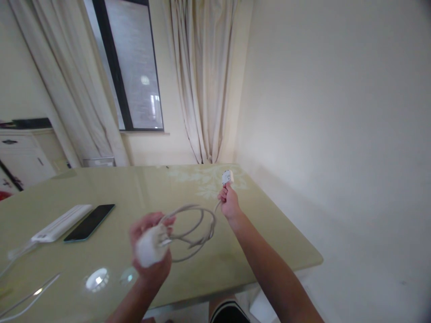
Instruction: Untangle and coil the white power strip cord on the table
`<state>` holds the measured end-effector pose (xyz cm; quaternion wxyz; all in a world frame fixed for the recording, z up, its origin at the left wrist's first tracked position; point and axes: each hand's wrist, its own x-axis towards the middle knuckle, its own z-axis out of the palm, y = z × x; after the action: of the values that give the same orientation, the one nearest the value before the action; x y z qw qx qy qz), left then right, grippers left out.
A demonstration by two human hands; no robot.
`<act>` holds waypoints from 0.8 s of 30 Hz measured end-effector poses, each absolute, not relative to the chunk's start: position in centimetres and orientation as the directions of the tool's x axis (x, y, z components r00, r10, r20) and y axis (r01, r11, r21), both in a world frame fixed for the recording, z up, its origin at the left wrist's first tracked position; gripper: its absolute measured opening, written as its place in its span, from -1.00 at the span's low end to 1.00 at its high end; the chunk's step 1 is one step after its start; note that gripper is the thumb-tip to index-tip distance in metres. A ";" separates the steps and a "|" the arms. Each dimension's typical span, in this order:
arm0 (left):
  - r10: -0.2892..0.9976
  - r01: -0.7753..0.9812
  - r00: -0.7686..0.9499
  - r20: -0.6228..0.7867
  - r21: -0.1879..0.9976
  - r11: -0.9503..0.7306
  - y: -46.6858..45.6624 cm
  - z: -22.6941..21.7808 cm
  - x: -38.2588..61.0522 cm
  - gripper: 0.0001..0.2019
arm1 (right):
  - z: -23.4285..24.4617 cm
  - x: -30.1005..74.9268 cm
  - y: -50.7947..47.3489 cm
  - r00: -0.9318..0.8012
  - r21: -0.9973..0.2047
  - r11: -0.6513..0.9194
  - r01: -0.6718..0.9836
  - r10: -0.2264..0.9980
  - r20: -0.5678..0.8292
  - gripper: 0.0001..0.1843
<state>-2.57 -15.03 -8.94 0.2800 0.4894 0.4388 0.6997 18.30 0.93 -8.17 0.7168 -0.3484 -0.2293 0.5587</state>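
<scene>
My left hand [151, 251] is closed around a white charger block [148, 251], held above the near part of the green glass-topped table [269, 233]. A grey-white cable [195, 226] runs from it in loose loops over the table toward my right hand [229, 204]. That hand is closed on the cable's far end, and a small white plug [227, 177] sticks up out of the fist. The charger block is blurred by motion.
A white power strip [62, 223] and a dark phone [89, 222] lie side by side on the table's left. More white cable [27, 298] trails at the near left edge. Curtains [205, 80], a window and a white wall stand behind and to the right.
</scene>
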 end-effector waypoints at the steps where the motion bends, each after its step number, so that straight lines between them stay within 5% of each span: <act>1: 0.755 0.022 -0.467 0.460 0.860 -0.511 -14.9 -8.3 -2.5 -0.75 | -8.3 18.8 1.2 0.298 -0.760 0.154 -0.632 0.953 -0.055 -0.50; 5: 0.546 -0.062 -0.679 0.490 0.703 -0.708 -14.0 -5.7 -4.1 -0.81 | -8.3 21.3 2.0 0.429 -0.768 0.261 -0.585 0.903 -0.020 -0.49; 9: 0.710 -0.351 -0.594 0.378 0.672 -0.652 -12.9 -4.5 -7.1 -0.84 | -7.3 24.8 2.2 0.539 -0.774 0.383 -0.505 0.840 0.063 -0.45; 15: 0.775 -0.412 -0.530 0.345 0.694 -0.591 -10.5 -4.5 -8.0 -0.89 | -6.8 27.7 1.0 0.597 -0.779 0.528 -0.340 0.760 0.255 -0.51; 20: 0.827 -0.151 -0.387 0.408 0.857 -0.493 -6.9 -7.3 -7.1 -0.83 | -8.5 26.5 -1.6 0.272 -0.823 0.560 0.097 0.780 0.563 -0.63; 24: 0.815 0.234 -0.325 0.480 0.876 -0.422 -5.3 -9.2 -6.7 -0.84 | -9.6 24.3 -3.2 -0.179 -0.743 0.594 0.308 0.804 0.568 -0.76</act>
<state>-6.69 -5.33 -9.17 0.2232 0.5364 0.4891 0.6506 24.25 -3.17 -9.62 0.5149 -0.3812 -0.7292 0.2405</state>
